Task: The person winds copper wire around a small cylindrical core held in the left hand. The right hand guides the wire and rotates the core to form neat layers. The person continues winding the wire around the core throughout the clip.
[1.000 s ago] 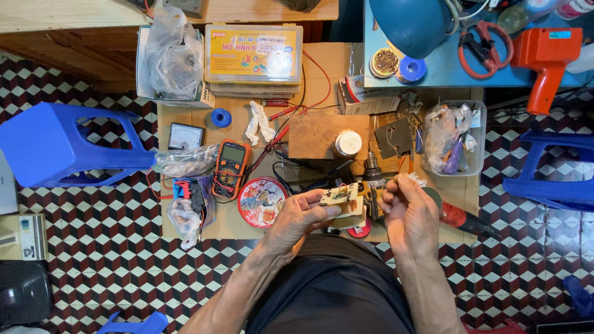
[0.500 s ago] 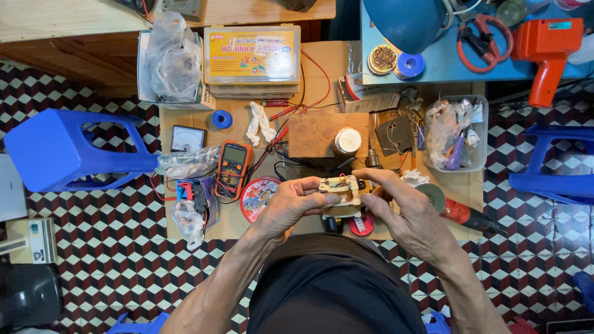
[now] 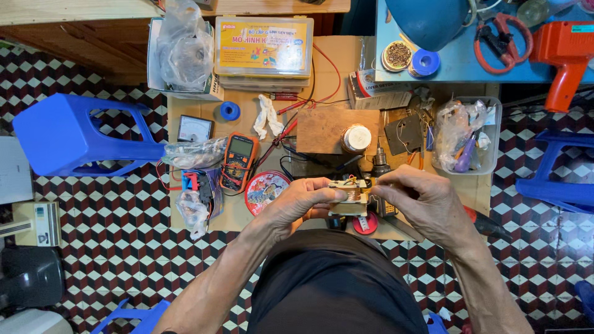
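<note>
While both hands met over the tabletop (image 3: 204, 216), a small transformer (image 3: 348, 198) sat between them

Left hand (image 3: 297, 207) held its near side in a closed grip; right hand (image 3: 421, 201) pinched its far end, just above the round tin (image 3: 266, 192)

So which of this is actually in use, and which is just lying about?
In use:
left hand
right hand
small transformer, held between both hands

Lying about:
orange multimeter
round tin
blue tape roll
yellow parts box
orange drill
</note>
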